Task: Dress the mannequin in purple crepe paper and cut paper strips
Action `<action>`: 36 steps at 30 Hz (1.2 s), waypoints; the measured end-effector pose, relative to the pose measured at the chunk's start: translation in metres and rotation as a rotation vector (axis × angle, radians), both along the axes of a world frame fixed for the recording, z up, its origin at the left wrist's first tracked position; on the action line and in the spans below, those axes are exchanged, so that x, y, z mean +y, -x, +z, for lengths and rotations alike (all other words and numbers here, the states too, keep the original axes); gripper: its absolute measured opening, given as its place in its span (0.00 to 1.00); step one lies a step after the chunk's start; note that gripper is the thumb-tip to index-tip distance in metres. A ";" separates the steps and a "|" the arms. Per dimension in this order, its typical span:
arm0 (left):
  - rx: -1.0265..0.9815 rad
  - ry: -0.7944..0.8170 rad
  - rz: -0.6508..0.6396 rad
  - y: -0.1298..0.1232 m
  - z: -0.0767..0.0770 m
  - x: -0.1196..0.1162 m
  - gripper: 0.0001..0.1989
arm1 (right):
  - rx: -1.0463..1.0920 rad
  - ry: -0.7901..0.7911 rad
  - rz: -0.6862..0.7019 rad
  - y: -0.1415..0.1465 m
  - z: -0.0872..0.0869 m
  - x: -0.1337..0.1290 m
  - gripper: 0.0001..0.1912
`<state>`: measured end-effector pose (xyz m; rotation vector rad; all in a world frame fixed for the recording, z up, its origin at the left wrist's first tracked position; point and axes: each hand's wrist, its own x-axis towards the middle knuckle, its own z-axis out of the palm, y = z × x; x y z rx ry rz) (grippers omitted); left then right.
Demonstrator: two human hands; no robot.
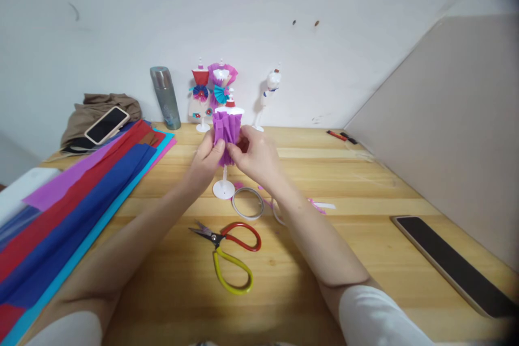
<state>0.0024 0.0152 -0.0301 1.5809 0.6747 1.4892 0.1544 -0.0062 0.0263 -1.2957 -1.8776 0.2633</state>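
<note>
while the dress form point(232, 111) stands vertical, neck up, left hand point(207, 152) and right hand point(256, 152) pinch purple paper point(225, 127).

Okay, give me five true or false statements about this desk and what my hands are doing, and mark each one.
1. The left hand and right hand both touch the purple ruffled material. True.
2. The scissors have two red handles. False: one handle of the scissors is red, the other yellow.
3. The silver-topped flask stands left of the mannequins. True.
4. The front mannequin is the only one there. False: a red-topped mannequin, among others, stands behind it.
5. The scissors lie on the table, nearer the viewer than the front mannequin. True.
</note>
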 end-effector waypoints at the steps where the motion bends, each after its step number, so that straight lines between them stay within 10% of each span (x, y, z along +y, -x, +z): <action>1: 0.001 0.002 -0.004 0.000 0.002 -0.001 0.21 | 0.009 -0.004 0.007 0.000 -0.001 0.001 0.07; 24: 0.100 0.039 0.190 0.006 0.019 -0.003 0.23 | 0.479 0.248 0.503 -0.009 -0.006 0.015 0.04; 36: -0.130 0.142 -0.017 -0.002 0.009 -0.002 0.22 | 0.603 0.160 0.344 -0.009 -0.007 0.021 0.15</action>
